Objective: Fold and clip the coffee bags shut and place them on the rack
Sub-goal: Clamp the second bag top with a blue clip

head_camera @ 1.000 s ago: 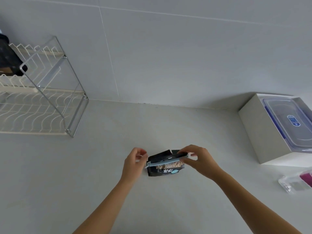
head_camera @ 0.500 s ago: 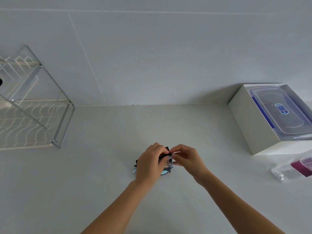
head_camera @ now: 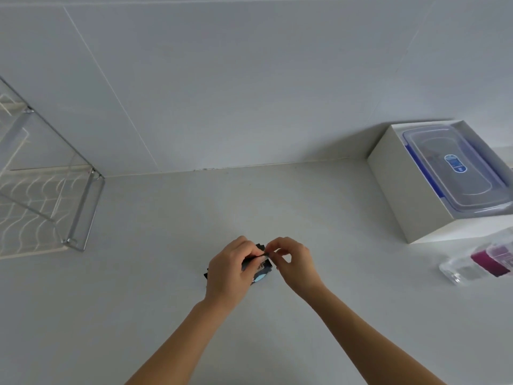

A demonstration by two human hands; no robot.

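Centrally, on the pale bench (head_camera: 166, 273): coffee bag (head_camera: 259, 269), small, dark, lying flat, largely hidden under the left hand (head_camera: 230, 269). Long axis apparently running left to right, tilting slightly; folded top edge facing the wall, though too covered for certainty. Left hand curling over the bag, fingers closed and pressing the fold down. Right hand (head_camera: 291, 262) meeting it at the bag's right end, thumb and forefinger pinching a thin pale strip, probably the clip (head_camera: 263, 255). Both hands touching the bag; left covering more of it. Far left: wire rack (head_camera: 80, 215), well apart from the bag, nearer the left hand. Right: white box (head_camera: 402, 195) holding a lidded plastic container (head_camera: 455, 173).
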